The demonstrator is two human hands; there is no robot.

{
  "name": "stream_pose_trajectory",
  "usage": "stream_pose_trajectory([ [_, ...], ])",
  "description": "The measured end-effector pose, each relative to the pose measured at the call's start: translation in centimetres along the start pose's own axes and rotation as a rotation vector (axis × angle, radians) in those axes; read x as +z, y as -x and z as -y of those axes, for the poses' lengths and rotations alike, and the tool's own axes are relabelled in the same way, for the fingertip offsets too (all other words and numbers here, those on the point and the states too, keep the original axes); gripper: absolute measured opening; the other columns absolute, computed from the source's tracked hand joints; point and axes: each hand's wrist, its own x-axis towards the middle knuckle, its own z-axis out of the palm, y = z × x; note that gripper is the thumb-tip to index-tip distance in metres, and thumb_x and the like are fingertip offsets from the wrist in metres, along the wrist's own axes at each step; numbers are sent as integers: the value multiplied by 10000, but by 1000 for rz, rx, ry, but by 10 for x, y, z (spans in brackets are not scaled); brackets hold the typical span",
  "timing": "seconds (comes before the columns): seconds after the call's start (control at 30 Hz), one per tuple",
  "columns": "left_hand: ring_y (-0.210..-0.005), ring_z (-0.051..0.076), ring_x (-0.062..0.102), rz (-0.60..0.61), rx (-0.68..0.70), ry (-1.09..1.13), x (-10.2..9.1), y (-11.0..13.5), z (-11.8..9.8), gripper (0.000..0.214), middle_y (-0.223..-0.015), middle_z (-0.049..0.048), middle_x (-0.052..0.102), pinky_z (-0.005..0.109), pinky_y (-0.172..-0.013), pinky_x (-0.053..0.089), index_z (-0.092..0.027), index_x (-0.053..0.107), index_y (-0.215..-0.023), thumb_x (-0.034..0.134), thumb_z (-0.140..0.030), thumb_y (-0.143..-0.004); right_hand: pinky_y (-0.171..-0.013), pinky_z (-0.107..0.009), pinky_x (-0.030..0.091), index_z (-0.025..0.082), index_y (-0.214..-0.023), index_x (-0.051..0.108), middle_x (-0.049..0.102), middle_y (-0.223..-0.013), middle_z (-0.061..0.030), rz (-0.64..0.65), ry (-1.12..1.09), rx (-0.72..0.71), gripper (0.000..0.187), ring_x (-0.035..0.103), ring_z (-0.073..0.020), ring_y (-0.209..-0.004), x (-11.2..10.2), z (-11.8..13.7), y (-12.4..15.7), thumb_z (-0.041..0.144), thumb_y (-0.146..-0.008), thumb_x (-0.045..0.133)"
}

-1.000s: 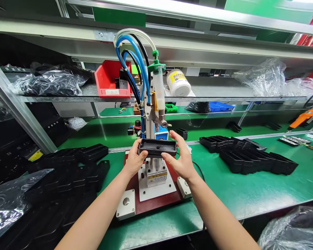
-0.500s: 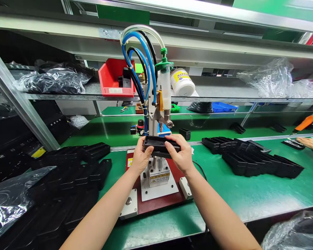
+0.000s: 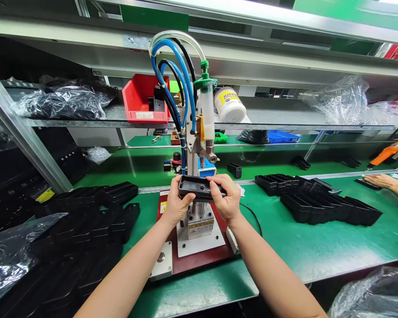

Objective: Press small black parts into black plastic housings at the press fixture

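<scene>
A black plastic tray-shaped housing [image 3: 196, 187] sits atop the metal post of a small dispensing press [image 3: 199, 221], just under the syringe nozzle [image 3: 202, 162]. My left hand [image 3: 176, 204] grips its left end with fingers curled over the edge. Over its right end, my right hand [image 3: 224, 198] is closed with the thumb and fingers pressing on the top. The press stands on a dark red base plate [image 3: 199, 260] with two white push-button boxes [image 3: 161, 261] at its front corners.
Heaps of black housings lie at the left [image 3: 96, 212] and in rows at the right [image 3: 318, 198] on the green bench. Another person's hand [image 3: 383, 182] rests at the far right. Red bin [image 3: 145, 104], white jar [image 3: 230, 105] and plastic bags sit on the shelf.
My right hand went from open beside the housing to closed over its right end. Both hands lowered the housing a little onto the post. Another person's hand came into view at the right.
</scene>
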Motion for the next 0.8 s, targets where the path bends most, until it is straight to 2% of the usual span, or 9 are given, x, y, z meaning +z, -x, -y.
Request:
stream_pose_trajectory([
  [0.1,-931,219,573,26,47,11,-1,0,1,848,-1070,76,573,310,-816,488,-198,507,-1180,688,-788,-599,-737,-324,502,187,-933,722,669,-898,-57,-2,-28,1,162,627,-196,-816,-1,-2,2,209,-932,562],
  [0.27,-837,206,581,14,73,-3,-3,0,5,851,-937,47,601,297,-745,496,-189,559,-1076,681,-824,-523,-760,-335,511,193,-937,721,674,-912,-62,6,-45,-2,196,640,-205,-843,-4,-4,5,201,-941,525],
  [0.33,-807,197,582,22,86,-12,-2,1,6,837,-917,43,599,289,-717,496,-188,557,-1068,675,-823,-535,-776,-339,516,194,-945,719,670,-929,-66,6,-44,-21,198,641,-207,-862,-3,-4,8,190,-939,520],
  [0.47,-839,192,586,-9,184,-65,-1,1,6,886,-1005,62,588,294,-748,496,-200,540,-1138,669,-828,-526,-795,-356,526,193,-953,715,665,-954,-76,-3,-34,-41,208,642,-215,-880,-2,-6,13,189,-936,507],
  [0.6,-807,183,588,-48,231,-104,1,-2,4,821,-929,45,603,288,-738,491,-195,567,-1050,679,-819,-528,-798,-367,522,187,-943,707,666,-943,-79,-25,-46,-7,220,640,-220,-882,-1,-9,13,202,-946,488],
  [0.7,-784,182,598,-106,235,-127,3,-2,-2,761,-880,36,615,286,-716,500,-187,579,-994,718,-786,-545,-798,-366,514,188,-948,700,665,-938,-75,-21,-53,4,213,635,-221,-884,-1,-7,8,210,-947,489],
  [0.8,-759,175,614,-113,308,-137,3,1,-18,689,-858,28,628,278,-692,511,-189,591,-974,744,-735,-584,-815,-370,495,195,-988,687,651,-958,-68,-36,-87,11,198,618,-221,-899,-5,6,7,216,-945,495],
])
